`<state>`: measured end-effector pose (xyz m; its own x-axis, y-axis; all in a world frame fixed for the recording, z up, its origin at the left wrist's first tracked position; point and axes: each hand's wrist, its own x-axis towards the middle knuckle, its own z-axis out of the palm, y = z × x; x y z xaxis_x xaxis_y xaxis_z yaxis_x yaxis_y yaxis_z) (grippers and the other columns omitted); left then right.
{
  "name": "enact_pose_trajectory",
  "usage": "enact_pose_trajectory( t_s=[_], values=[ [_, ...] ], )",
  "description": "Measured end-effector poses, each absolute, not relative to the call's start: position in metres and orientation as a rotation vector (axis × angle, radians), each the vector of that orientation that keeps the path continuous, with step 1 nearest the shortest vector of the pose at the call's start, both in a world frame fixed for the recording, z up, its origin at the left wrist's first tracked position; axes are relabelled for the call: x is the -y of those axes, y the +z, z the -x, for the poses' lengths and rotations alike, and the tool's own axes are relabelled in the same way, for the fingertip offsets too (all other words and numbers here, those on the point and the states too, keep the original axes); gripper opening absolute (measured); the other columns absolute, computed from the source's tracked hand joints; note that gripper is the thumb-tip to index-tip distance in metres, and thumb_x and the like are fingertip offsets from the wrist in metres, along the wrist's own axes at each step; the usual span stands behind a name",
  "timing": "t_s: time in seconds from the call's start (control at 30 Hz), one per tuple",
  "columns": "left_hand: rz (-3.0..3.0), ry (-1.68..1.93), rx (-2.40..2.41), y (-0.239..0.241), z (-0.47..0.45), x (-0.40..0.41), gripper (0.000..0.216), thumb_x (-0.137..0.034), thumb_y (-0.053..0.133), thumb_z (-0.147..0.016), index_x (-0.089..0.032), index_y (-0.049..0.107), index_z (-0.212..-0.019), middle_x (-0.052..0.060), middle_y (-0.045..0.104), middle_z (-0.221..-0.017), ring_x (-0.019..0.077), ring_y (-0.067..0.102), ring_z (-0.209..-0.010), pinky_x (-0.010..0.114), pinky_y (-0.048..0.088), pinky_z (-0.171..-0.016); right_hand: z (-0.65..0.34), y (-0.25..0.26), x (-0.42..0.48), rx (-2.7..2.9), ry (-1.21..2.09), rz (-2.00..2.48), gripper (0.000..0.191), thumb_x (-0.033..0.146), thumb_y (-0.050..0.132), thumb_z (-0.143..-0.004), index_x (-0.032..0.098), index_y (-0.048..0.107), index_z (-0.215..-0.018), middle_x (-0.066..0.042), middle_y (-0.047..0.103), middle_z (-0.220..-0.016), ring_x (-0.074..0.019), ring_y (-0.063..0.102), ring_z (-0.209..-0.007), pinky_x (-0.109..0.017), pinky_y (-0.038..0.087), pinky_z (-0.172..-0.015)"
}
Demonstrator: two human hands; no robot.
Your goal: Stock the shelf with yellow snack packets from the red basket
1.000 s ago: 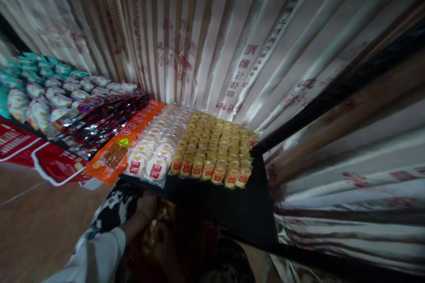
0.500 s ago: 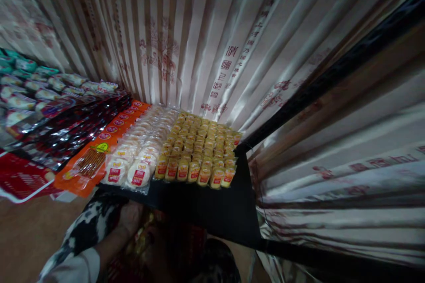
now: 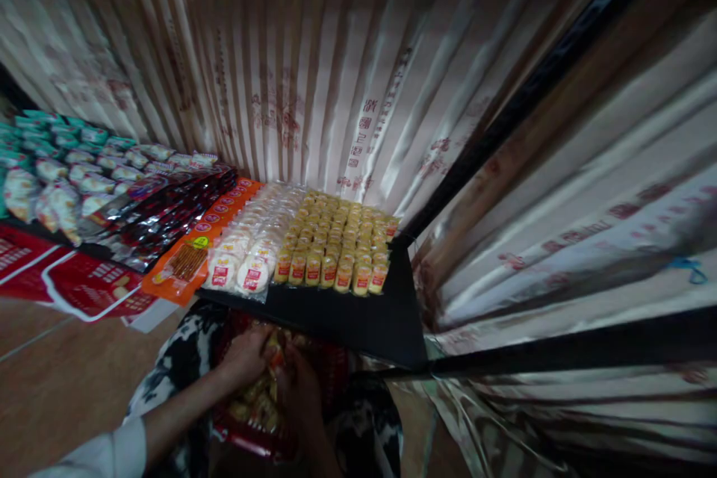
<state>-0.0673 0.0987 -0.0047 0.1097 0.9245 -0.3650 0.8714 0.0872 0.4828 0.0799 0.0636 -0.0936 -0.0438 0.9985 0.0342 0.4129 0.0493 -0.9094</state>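
My left hand and my right hand reach down into a red basket that holds shiny yellow snack packets. Both hands are curled around packets at the top of the pile, in dim light below the edge of a black shelf. On the shelf stand rows of small yellow-and-red packets, and white round packets lie to their left.
Further left on the shelf lie orange packs, dark red packs and green-white bags. Red price signs hang at its edge. Pleated printed curtains close in behind and to the right. Brown floor lies at left.
The view has pulled back and tilted down. Both hands, mostly hidden in shadow before, are now seen gripping packets in the red basket.
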Motion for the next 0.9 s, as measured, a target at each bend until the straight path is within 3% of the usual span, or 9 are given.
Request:
enact_pose_trajectory(
  t_s=[0.2, 0.37, 0.7, 0.8, 0.9],
  values=[
    [-1.751, 0.248, -1.611, 0.036, 0.045, -0.104, 0.021, -0.022, 0.049, -0.075, -0.022, 0.058, -0.095, 0.0, 0.065, -0.099, 0.0165, 0.059, -0.094, 0.023, 0.041, -0.08, -0.106, -0.058, -0.057, 1.771, 0.604, 1.418, 0.042, 0.03, 0.057, -0.077, 0.021, 0.057, -0.118, -0.009, 0.063, -0.114, -0.0231, 0.059, -0.104, -0.037, 0.047, -0.09],
    [-1.763, 0.351, -1.564, 0.063, 0.021, -0.121, 0.024, -0.022, 0.05, -0.073, -0.021, 0.058, -0.096, -0.001, 0.065, -0.09, 0.0155, 0.059, -0.085, 0.022, 0.042, -0.072, -0.116, -0.028, -0.063, 1.742, 0.402, 1.424, 0.045, 0.034, 0.055, -0.08, 0.024, 0.051, -0.124, -0.008, 0.062, -0.116, -0.0238, 0.057, -0.105, -0.039, 0.046, -0.09],
    [-1.964, 0.696, -1.321, 0.106, -0.056, -0.191, 0.031, -0.023, 0.049, -0.079, -0.018, 0.057, -0.108, 0.003, 0.065, -0.095, 0.0158, 0.06, -0.084, 0.026, 0.046, -0.078, -0.168, 0.027, -0.135, 1.459, 0.104, 1.508, 0.038, 0.033, 0.048, -0.084, 0.015, 0.055, -0.116, -0.014, 0.06, -0.107, -0.023, 0.055, -0.102, -0.038, 0.045, -0.088],
    [-1.953, 0.77, -1.306, 0.114, -0.084, -0.218, 0.034, -0.02, 0.048, -0.078, -0.016, 0.055, -0.112, 0.004, 0.065, -0.095, 0.0151, 0.061, -0.081, 0.027, 0.048, -0.078, -0.188, 0.04, -0.167, 1.379, 0.044, 1.551, 0.041, 0.035, 0.046, -0.083, 0.013, 0.054, -0.117, -0.014, 0.059, -0.11, -0.0239, 0.054, -0.103, -0.04, 0.043, -0.09],
    [-1.969, 0.859, -1.251, 0.122, -0.108, -0.243, 0.04, -0.015, 0.047, -0.078, -0.015, 0.05, -0.118, 0.006, 0.062, -0.108, 0.0148, 0.06, -0.092, 0.026, 0.047, -0.084, -0.21, 0.05, -0.203, 1.275, 0.01, 1.594, 0.048, 0.041, 0.045, -0.081, 0.012, 0.051, -0.12, -0.015, 0.058, -0.112, -0.0255, 0.053, -0.103, -0.041, 0.042, -0.09]
  ],
)
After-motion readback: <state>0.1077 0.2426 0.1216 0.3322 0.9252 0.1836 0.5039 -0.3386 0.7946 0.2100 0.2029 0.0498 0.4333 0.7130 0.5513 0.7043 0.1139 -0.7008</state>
